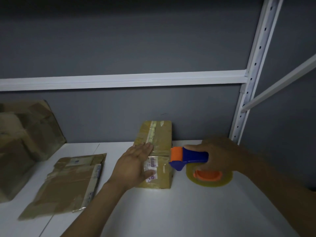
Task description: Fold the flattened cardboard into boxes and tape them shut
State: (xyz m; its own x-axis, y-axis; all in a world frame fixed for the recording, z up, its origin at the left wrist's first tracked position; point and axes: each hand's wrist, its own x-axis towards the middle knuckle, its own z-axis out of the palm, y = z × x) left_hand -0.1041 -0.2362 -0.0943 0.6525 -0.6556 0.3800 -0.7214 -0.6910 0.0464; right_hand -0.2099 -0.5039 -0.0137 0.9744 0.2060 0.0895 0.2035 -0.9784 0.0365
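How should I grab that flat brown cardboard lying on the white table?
Probably pinch the flattened brown cardboard at its near right corner, coming from the right: it lies flat on the white table, and that corner looks slightly lifted.

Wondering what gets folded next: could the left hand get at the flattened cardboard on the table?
Probably yes: the left hand lies open on the box, and the flattened cardboard sits beside it, nothing between.
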